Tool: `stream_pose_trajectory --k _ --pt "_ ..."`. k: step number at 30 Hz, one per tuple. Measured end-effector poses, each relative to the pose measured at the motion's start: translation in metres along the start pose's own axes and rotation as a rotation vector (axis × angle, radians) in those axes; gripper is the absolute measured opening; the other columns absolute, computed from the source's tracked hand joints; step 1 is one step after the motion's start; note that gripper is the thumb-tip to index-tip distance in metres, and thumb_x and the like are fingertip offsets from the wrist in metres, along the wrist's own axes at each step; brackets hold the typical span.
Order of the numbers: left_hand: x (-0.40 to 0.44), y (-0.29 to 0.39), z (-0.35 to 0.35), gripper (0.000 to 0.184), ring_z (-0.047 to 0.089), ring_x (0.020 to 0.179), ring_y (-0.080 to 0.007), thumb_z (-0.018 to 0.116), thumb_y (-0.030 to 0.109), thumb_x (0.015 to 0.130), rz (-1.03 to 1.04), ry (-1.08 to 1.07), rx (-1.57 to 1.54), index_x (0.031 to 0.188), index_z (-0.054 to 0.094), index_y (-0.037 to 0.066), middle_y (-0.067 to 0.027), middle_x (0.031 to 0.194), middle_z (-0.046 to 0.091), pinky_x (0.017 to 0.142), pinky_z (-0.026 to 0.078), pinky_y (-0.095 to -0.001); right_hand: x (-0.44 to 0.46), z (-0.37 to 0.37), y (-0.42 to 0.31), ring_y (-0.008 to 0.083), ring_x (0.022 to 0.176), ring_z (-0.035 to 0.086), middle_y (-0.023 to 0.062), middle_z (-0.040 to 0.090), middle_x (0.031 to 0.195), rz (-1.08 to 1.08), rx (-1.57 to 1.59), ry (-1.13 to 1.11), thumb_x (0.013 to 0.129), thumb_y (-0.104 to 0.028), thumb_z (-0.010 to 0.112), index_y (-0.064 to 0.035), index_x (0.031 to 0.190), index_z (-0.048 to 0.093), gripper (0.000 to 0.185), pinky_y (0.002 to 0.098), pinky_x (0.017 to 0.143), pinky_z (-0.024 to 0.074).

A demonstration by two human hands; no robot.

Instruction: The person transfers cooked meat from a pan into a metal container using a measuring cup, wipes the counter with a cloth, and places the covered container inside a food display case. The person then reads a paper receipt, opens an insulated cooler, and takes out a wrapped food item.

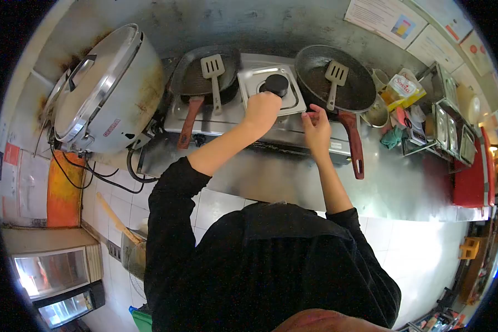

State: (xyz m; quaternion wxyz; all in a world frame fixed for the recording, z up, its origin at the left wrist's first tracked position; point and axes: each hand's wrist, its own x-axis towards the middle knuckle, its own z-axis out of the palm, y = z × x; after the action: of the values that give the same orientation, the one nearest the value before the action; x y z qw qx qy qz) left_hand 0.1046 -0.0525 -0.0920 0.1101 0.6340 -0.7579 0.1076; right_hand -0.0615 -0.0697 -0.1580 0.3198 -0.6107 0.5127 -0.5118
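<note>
My left hand [264, 112] is closed at a black, round-topped object [276, 84] over a square metal tray or lid [249, 83] on the stove. My fingers hide its lower part, so I cannot tell its kind. Close to the square metal piece's front right corner is my right hand [317, 131], its thumb and fingers apart and nothing visible between them. On the left stands a dark square pan [185, 69] with a slotted spatula [213, 69] in it. To the right, a round frying pan [310, 63] holds another slotted spatula [336, 76].
A large rice cooker [113, 99] stands at the left with loose cables below. Both pan handles, red-brown [189, 124] and red-brown [353, 144], stick out past the stove's front. A yellow packet [404, 88] and a metal rack [442, 127] are at the right.
</note>
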Motion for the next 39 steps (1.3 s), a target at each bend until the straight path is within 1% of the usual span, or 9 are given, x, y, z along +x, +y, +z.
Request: stream_pose_trajectory --k 7,10,13,16,19,22,30,35,39 --pt "-0.049 -0.009 0.001 0.019 0.058 0.053 -0.0237 0.06 0.025 0.08 -0.426 0.446 -0.452 0.083 0.056 0.007 -0.0082 0.069 0.059 0.043 0.046 -0.033 0.02 0.008 0.007 0.0105 0.066 0.055 0.0029 0.057 0.073 0.573 0.737 -0.184 0.082 -0.017 0.06 -0.0035 0.091 0.056 0.017 0.0213 0.053 0.0404" --pt "-0.069 -0.004 0.019 0.026 0.052 0.051 -0.0135 0.061 0.026 0.081 -0.789 0.402 -1.134 0.087 0.051 0.003 -0.0066 0.07 0.053 0.043 0.045 -0.0279 0.017 0.012 0.021 0.0091 0.063 0.052 0.001 0.055 0.07 0.598 0.907 -0.203 0.083 -0.015 0.059 -0.0044 0.088 0.056 0.012 0.0192 0.053 0.039" --pt "-0.072 -0.015 0.034 0.028 0.048 0.05 -0.0074 0.061 0.026 0.082 -0.907 0.372 -1.623 0.093 0.05 0.003 -0.003 0.071 0.05 0.042 0.044 -0.0238 0.004 0.009 0.012 0.0081 0.06 0.05 0.0004 0.054 0.069 0.61 0.881 -0.218 0.083 -0.013 0.058 -0.0035 0.087 0.056 0.01 0.0186 0.053 0.0385" --pt "-0.074 -0.033 0.042 0.023 0.045 0.048 -0.0057 0.062 0.025 0.082 -0.953 0.326 -1.728 0.09 0.052 0.005 0.0 0.07 0.049 0.042 0.043 -0.0224 -0.011 0.001 0.006 0.0072 0.058 0.048 -0.0001 0.053 0.069 0.633 0.877 -0.178 0.084 -0.012 0.057 -0.0025 0.086 0.056 0.01 0.0183 0.052 0.0382" --pt "-0.08 -0.034 0.044 0.017 0.043 0.048 -0.0057 0.062 0.022 0.082 -0.955 0.078 -1.918 0.086 0.054 0.008 0.0021 0.071 0.048 0.042 0.038 -0.0203 -0.013 -0.011 0.004 0.0069 0.057 0.048 0.0 0.054 0.071 0.638 0.824 -0.203 0.084 -0.01 0.056 -0.0018 0.088 0.056 0.009 0.0184 0.051 0.0395" --pt "-0.084 -0.032 0.039 0.018 0.039 0.048 -0.0041 0.064 0.022 0.08 -0.941 0.074 -1.871 0.087 0.056 0.007 0.0045 0.065 0.045 0.042 0.033 -0.0194 -0.012 -0.02 0.002 0.007 0.057 0.049 -0.0001 0.054 0.072 0.648 0.77 -0.266 0.083 -0.008 0.055 -0.0021 0.092 0.056 0.011 0.0184 0.051 0.0402" --pt "-0.085 -0.047 0.044 0.02 0.033 0.044 -0.0029 0.066 0.019 0.077 -0.858 -0.058 -1.8 0.087 0.056 0.004 0.0053 0.06 0.043 0.04 0.028 -0.0185 0.003 -0.025 0.008 0.0054 0.051 0.045 -0.0014 0.052 0.072 0.521 0.859 -0.474 0.081 -0.003 0.054 -0.0029 0.123 0.043 0.044 0.0178 0.043 0.034" --pt "-0.114 -0.042 0.021 0.021 0.033 0.047 -0.0015 0.068 0.016 0.075 -0.733 -0.184 -1.729 0.089 0.056 0.005 0.0071 0.061 0.042 0.04 0.026 -0.0184 -0.016 -0.041 0.002 0.003 0.046 0.04 -0.0026 0.053 0.072 0.499 0.76 -0.642 0.076 -0.002 0.058 -0.0105 0.125 0.035 0.055 0.0161 0.038 0.028" --pt "-0.147 -0.037 0.018 0.032 0.048 0.063 -0.0033 0.069 0.01 0.073 -0.586 -0.343 -1.716 0.099 0.053 0.002 0.0027 0.077 0.053 0.052 0.038 -0.0189 -0.047 -0.059 -0.001 0.002 0.045 0.038 -0.0012 0.056 0.074 0.543 0.682 -0.738 0.075 -0.001 0.061 -0.0106 0.12 0.032 0.054 0.0152 0.038 0.0279"
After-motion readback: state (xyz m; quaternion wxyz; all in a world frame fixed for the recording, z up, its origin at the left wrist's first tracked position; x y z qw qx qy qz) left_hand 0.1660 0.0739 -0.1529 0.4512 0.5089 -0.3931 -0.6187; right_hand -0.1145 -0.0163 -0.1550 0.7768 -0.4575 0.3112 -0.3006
